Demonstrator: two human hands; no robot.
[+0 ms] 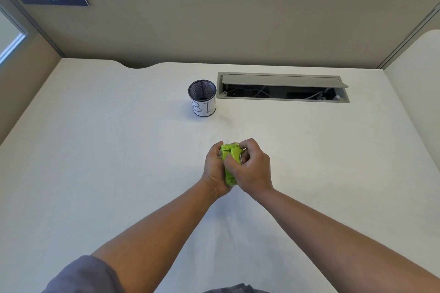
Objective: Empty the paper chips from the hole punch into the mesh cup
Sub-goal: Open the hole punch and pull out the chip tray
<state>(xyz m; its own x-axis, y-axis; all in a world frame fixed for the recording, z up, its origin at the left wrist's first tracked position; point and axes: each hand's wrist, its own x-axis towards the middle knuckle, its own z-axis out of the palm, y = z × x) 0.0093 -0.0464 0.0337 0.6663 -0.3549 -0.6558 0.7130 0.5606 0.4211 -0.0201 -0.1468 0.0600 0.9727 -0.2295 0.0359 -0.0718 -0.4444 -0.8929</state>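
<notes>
Both hands hold the green hole punch [230, 166] above the middle of the worktop [95, 150]: the left hand [214, 169] grips it from the side, while the right hand [250, 169] has its fingers [232, 164] closed over the top, probably to open the chip tray. Mesh cup [202, 98] stands upright toward the far edge, well apart, with open mouth ready for the chips.

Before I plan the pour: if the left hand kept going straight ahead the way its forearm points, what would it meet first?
Likely the mesh cup. The left hand, gripping the green hole punch together with the right hand, points up and slightly right; bare desk lies between. It might pass just right of the cup; depth is unclear.
</notes>
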